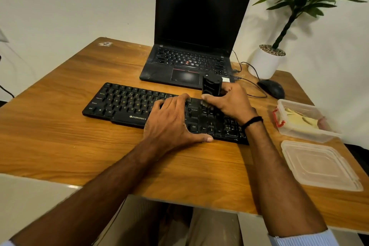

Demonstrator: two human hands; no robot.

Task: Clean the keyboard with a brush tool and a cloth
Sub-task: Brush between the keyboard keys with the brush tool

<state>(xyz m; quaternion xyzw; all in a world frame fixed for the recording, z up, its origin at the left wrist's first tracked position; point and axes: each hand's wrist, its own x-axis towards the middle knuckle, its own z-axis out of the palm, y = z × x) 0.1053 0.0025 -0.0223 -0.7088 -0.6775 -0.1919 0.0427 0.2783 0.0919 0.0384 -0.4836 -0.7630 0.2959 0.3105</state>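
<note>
Left hand flat, spread, on keyboard. Right hand grips black brush upright on keys. Laptop 12 o'clock; mouse, tub with cloth, lid 3 o'clock.

"ZEBRONICS" on keyboard front edge; "Ctrl", "Alt" on keys.

The person wears a shirt with pale blue and white fine stripes; the right sleeve ends near the elbow, and only a small edge of the left sleeve shows. Both forearms are bare. A thin black band circles the wrist of the right hand. The trousers are beige.
</note>
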